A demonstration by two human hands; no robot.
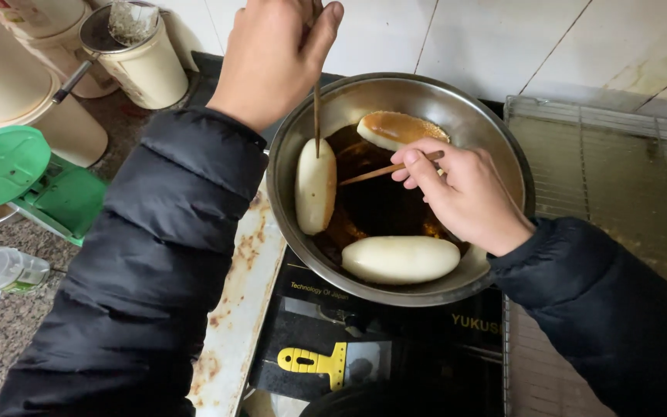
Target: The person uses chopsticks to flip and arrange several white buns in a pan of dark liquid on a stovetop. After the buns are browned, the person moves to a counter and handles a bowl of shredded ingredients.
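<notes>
Below, round steel bowl (496,147), smooth pale oblong buns (400,259), thin wooden sticks (386,170)

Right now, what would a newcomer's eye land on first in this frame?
The metal bowl of dark oil at centre, where three pale oblong dough pieces lie against its wall. Above it, the left hand holds one thin wooden stick upright on the left piece, and the right hand holds a second stick slanted. A green scale sits far left.
</notes>
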